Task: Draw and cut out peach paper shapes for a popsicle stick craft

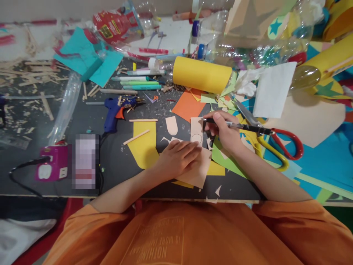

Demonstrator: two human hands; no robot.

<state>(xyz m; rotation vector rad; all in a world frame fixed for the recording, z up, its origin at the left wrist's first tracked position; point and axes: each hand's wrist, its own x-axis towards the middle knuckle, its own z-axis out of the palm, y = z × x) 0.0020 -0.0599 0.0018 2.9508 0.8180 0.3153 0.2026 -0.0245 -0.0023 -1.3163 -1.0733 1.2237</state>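
Observation:
My left hand [179, 156] lies flat, fingers together, pressing a beige paper sheet [197, 171] onto the dark table [116, 162]. My right hand [224, 132] is closed on a black pen [242, 126], its tip touching the upper strip of the beige paper [196, 129], where a curved line is drawn. A beige rounded cut-out [171, 125] lies just left of the strip. A yellow paper shape [143, 145] rests to the left of my left hand.
Scissors with red and yellow handles [278, 147] lie to the right. A blue glue gun [117, 110], a yellow paper roll [201, 73], markers [138, 82], wooden sticks [136, 136], plastic bottles [121, 24] and paper scraps crowd the table. A purple power strip [52, 162] sits at left.

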